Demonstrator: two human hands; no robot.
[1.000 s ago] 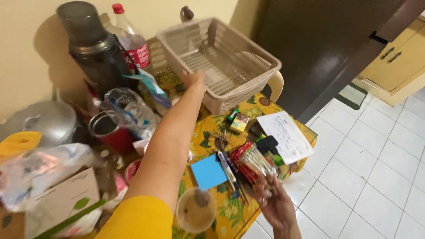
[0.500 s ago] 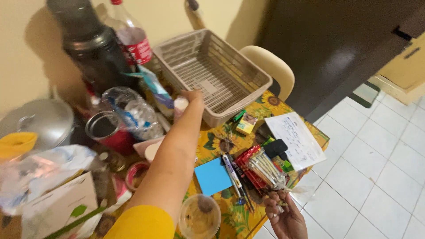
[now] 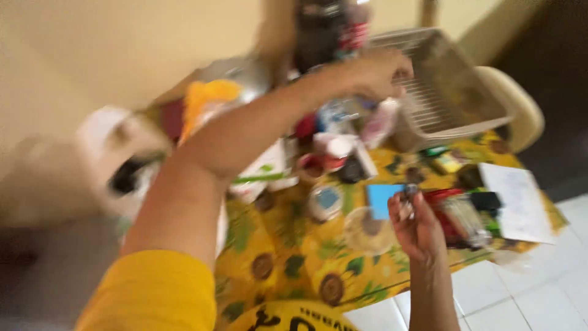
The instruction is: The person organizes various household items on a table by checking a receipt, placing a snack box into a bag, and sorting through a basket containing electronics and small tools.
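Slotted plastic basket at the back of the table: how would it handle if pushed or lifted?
The basket looks empty and thin-walled, so probably light, likely sliding easily on the sunflower tablecloth. Its slotted sides may flex. It seems to sit near the table's far edge, so a hard push might tip it off.

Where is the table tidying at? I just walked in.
Done: little that shows; the basket looks empty, though the picture is blurred. In hand: the left hand reaches by the basket, holding something pale; the right hand holds a small item. Left: the blue note, paper and packets lie on the table.
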